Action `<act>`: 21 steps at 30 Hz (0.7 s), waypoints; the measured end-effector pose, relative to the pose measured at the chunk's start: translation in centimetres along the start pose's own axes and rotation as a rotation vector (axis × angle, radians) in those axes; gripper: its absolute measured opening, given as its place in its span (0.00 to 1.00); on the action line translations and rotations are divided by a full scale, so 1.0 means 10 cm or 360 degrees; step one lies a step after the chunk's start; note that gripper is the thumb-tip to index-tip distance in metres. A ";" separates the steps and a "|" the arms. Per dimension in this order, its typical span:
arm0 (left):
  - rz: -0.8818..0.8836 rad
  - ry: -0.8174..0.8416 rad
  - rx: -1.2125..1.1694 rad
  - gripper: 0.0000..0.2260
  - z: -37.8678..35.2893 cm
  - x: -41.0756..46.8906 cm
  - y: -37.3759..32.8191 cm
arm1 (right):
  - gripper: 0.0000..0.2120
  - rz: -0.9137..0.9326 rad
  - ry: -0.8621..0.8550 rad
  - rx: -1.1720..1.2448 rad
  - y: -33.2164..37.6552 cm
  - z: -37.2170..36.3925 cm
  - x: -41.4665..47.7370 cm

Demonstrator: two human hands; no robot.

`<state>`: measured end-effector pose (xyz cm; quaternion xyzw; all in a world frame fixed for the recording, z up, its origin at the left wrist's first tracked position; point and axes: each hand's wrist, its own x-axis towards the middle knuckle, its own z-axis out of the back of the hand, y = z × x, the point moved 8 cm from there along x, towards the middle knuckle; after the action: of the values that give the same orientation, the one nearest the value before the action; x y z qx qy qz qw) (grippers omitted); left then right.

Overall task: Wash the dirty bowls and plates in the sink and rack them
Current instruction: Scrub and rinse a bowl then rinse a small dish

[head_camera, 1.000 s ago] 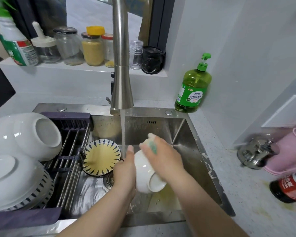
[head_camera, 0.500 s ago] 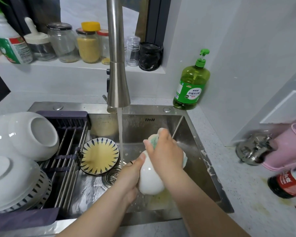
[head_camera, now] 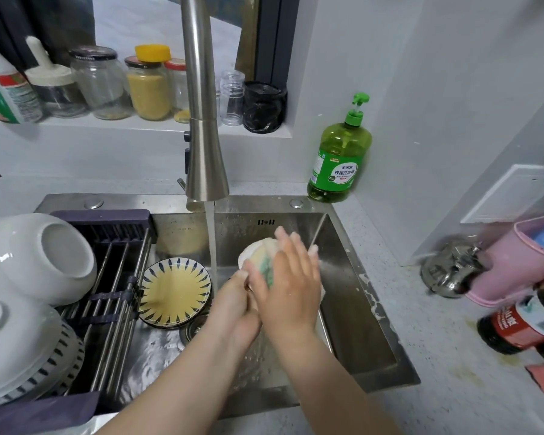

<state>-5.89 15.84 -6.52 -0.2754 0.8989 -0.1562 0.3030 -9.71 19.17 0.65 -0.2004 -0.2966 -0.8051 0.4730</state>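
Note:
A white bowl [head_camera: 248,253] is over the steel sink [head_camera: 378,321], just right of the running water [head_camera: 213,246]. My left hand [head_camera: 236,315] grips it from below, and most of the bowl is hidden by both hands. Against the bowl's top my right hand [head_camera: 291,284] holds a green and yellow sponge [head_camera: 263,264], fingers spread over it. A dirty blue-patterned plate [head_camera: 174,291] with a yellowish film leans on the sink floor to the left. Washed white bowls [head_camera: 46,257] and stacked plates [head_camera: 19,350] lie on the roll-up rack [head_camera: 117,287].
The tall faucet [head_camera: 204,127] stands over the sink's middle. A green dish soap bottle [head_camera: 340,158] is at the back right corner. Jars [head_camera: 148,89] line the sill. On the right counter are a metal kettle [head_camera: 446,271], a pink container [head_camera: 515,262] and a dark bottle [head_camera: 522,324].
The bowl has been turned and its foot no longer faces me. My right hand slid the sponge up over the top of the bowl, covering most of it.

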 end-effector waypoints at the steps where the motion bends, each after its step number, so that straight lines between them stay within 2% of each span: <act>1: 0.0012 0.0003 -0.0019 0.14 0.00 0.01 0.00 | 0.24 -0.0088 -0.0043 0.0093 -0.08 0.02 -0.04; 2: 0.0012 -0.0002 -0.0044 0.14 -0.01 -0.01 -0.01 | 0.26 -0.0256 -0.0060 0.0300 -0.19 0.04 -0.08; 4: -0.0019 -0.0022 -0.0008 0.12 -0.01 -0.04 -0.06 | 0.29 -0.0770 -0.0075 0.0859 -0.45 0.07 -0.16; 6: -0.0050 0.0000 0.0017 0.11 0.03 -0.04 -0.09 | 0.25 -0.1251 -0.0012 0.1257 -0.67 -0.01 -0.25; 7: -0.0063 0.0035 0.0035 0.11 0.05 -0.04 -0.11 | 0.21 -0.1479 0.0048 0.1406 -0.76 -0.06 -0.29; 9: -0.0047 0.0115 0.0097 0.12 0.08 -0.05 -0.12 | 0.18 -0.1855 0.0247 0.1604 -0.89 -0.12 -0.33; 11: 0.0006 0.0209 0.0215 0.15 0.07 -0.10 -0.11 | 0.18 -0.1979 0.0480 0.1658 -0.94 -0.14 -0.33; 13: 0.0066 0.0317 0.0384 0.13 0.07 -0.13 -0.08 | 0.18 -0.1832 0.0733 0.1627 -0.95 -0.10 -0.25; 15: 0.0120 0.0400 0.0516 0.12 0.04 -0.19 -0.04 | 0.18 -0.1534 0.0950 0.1472 -0.90 -0.02 -0.06; 17: 0.0122 0.0362 0.0593 0.07 0.08 -0.19 0.03 | 0.17 -0.1255 0.1080 0.1292 -0.79 0.03 0.11; 21: 0.0013 0.0187 0.0844 0.10 0.10 -0.18 0.16 | 0.14 -0.0466 0.1316 0.0557 -0.32 0.01 0.24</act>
<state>-4.69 18.10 -7.18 -0.1731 0.8437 -0.4007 0.3124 -13.63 18.83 1.25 0.2637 -0.2397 -0.8135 0.4596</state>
